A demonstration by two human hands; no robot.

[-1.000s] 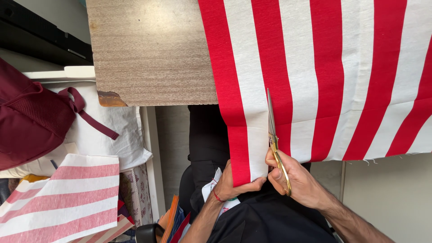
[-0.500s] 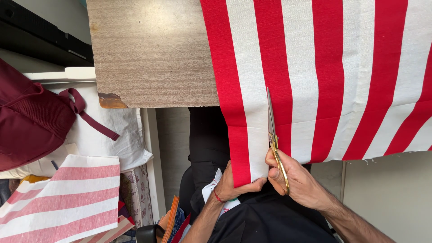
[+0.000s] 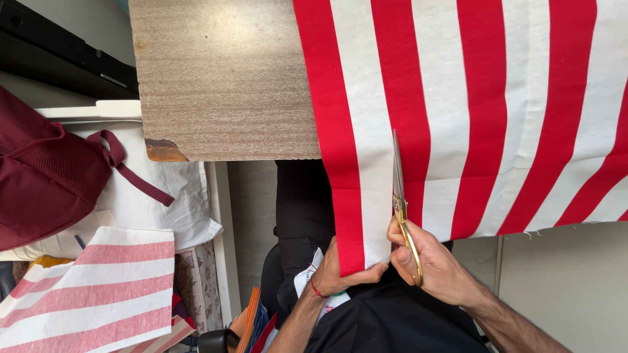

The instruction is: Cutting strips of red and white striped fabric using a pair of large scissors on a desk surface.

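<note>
Head view, looking down over the near edge of a worn wood-grain table (image 3: 222, 78). Draped over that edge hangs a red-and-white striped cotton cloth (image 3: 510, 104), its lower hem falling toward the person's dark-clothed lap. A pair of gold-handled scissors with long steel blades (image 3: 399, 196) points up into a white stripe, the tips lying about level with the table's near edge. Judging by the blade position, the cut has climbed from the hem through the hanging part of the cloth; all the cloth lying on the tabletop appears uncut, so most of the length seems left to do.

Right hand (image 3: 435, 265) is closed through the scissor handles, just below the hem. Left hand (image 3: 340, 268), with a red thread at the wrist, pinches the bottom corner of the narrow strip left of the cut, pulling it taut. Both hands sit close together beneath the hem, almost touching.

Off the table's left edge lie a maroon fabric backpack (image 3: 46, 176) and a folded piece of paler striped cloth (image 3: 91, 287).
</note>
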